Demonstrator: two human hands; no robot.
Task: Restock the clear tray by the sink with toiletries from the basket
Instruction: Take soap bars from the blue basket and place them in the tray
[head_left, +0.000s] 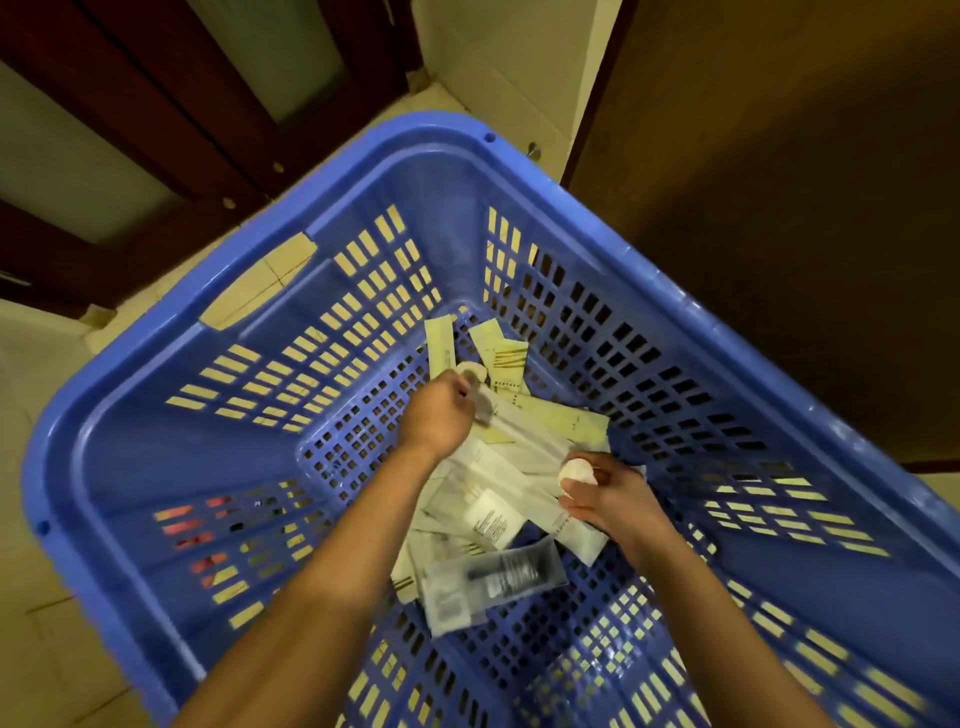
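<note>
A big blue slatted plastic basket (675, 322) fills the view. On its bottom lies a heap of toiletries: cream paper sachets (506, 358), clear plastic packets (524, 452) and a clear packet with a dark tube (498, 577). Both my arms reach down into it. My left hand (441, 415) has its fingers curled round a small pale round item at the far side of the heap. My right hand (613, 493) pinches a small round white soap (575, 472) above the packets. The clear tray and the sink are out of view.
The basket stands on pale floor tiles (47, 597). A dark wooden door with frosted panels (171, 104) is at the upper left, and a brown wooden panel (805, 182) rises on the right. A pale tiled wall (519, 62) shows between them.
</note>
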